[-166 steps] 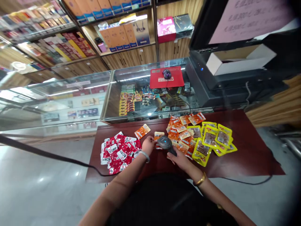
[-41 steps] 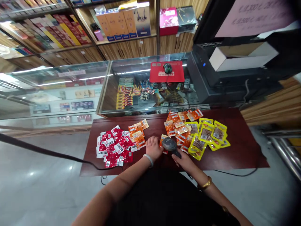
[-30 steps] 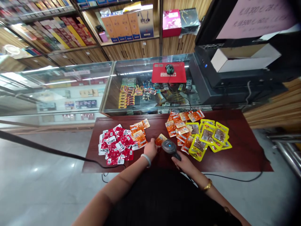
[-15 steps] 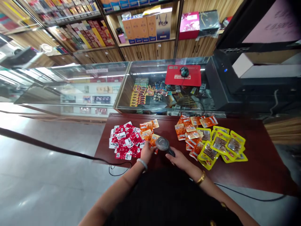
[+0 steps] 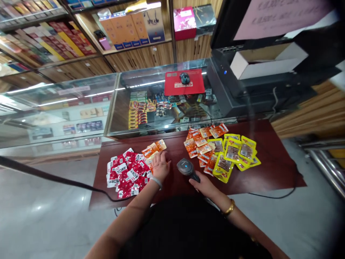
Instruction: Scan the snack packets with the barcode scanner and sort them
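Observation:
In my right hand (image 5: 202, 183) is a dark grey barcode scanner (image 5: 185, 166), its handle gripped and a small blue light showing on its head. My left hand (image 5: 161, 168) rests palm down with fingers stretched out over small orange snack packets (image 5: 151, 149), partly covering them. Left of that hand lies a heap of red and white packets (image 5: 126, 172), touching the orange ones. Past the scanner, to the right, is another heap of orange packets (image 5: 199, 138), overlapped by yellow-edged packets (image 5: 233, 151) with brown contents.
The dark red wooden table (image 5: 172, 142) adjoins a glass display counter (image 5: 113, 104). On the counter lie a red mat (image 5: 169, 86) and a black mouse (image 5: 184, 78). A white open box (image 5: 250, 70) sits on dark equipment at right. A black cable (image 5: 61, 175) crosses the left side.
My left hand has come away from the scanner head and now lies flatter over the orange packets. The scanner stays in my right hand. The whole view has turned somewhat to the right.

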`<action>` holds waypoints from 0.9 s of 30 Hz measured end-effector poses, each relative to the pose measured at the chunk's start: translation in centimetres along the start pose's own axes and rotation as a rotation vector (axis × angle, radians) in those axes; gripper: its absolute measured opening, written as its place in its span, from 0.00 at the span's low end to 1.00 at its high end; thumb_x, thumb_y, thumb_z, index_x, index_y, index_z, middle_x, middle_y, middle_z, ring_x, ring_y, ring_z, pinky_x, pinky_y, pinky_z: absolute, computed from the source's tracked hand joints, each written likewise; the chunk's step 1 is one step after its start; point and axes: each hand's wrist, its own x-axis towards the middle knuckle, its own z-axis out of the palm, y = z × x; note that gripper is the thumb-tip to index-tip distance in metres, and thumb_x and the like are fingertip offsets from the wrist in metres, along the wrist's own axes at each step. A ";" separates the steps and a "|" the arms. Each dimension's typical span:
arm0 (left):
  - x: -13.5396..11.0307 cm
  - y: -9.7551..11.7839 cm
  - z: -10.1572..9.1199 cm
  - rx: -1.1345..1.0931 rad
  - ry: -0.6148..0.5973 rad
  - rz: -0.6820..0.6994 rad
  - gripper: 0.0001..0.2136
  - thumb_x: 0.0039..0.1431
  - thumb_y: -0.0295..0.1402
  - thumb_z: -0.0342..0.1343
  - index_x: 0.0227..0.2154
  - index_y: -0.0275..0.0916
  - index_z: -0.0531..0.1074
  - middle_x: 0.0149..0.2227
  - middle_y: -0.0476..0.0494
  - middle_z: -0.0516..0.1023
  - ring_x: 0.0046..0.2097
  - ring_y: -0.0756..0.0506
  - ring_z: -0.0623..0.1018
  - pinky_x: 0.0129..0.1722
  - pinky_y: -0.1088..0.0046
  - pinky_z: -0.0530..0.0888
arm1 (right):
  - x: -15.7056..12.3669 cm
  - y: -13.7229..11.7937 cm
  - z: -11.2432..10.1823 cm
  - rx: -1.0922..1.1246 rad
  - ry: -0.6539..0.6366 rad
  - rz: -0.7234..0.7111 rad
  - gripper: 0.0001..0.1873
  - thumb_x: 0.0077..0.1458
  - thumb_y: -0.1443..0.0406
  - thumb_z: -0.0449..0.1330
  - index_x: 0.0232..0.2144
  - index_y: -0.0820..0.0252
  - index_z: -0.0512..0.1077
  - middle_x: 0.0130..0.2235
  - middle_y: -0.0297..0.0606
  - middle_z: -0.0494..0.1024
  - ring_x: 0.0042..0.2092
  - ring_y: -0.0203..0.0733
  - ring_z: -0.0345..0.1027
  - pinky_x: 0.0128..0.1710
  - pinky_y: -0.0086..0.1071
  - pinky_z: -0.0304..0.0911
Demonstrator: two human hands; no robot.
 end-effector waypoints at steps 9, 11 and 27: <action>10.3 9.7 5.7 -0.129 -0.224 0.024 0.17 0.59 0.39 0.54 0.48 0.34 0.70 0.46 0.32 0.74 0.52 0.38 0.72 0.53 0.63 0.65 | -2.1 1.9 -1.9 0.117 0.090 0.073 0.32 0.52 0.46 0.59 0.50 0.61 0.64 0.20 0.24 0.63 0.18 0.33 0.56 0.18 0.27 0.54; 10.8 9.7 6.2 -0.172 -0.291 -0.019 0.12 0.60 0.36 0.52 0.41 0.35 0.72 0.41 0.33 0.76 0.46 0.39 0.75 0.47 0.65 0.68 | -2.4 2.2 -2.0 0.130 0.100 0.083 0.32 0.51 0.45 0.59 0.50 0.61 0.64 0.19 0.24 0.62 0.18 0.33 0.56 0.19 0.27 0.53; 2.0 -3.3 2.4 -0.849 -0.309 -0.430 0.14 0.64 0.40 0.42 0.28 0.39 0.67 0.17 0.52 0.66 0.21 0.50 0.69 0.25 0.74 0.69 | 2.3 -1.9 1.8 -0.024 -0.180 -0.018 0.30 0.55 0.50 0.60 0.53 0.63 0.66 0.25 0.31 0.70 0.22 0.33 0.59 0.21 0.27 0.57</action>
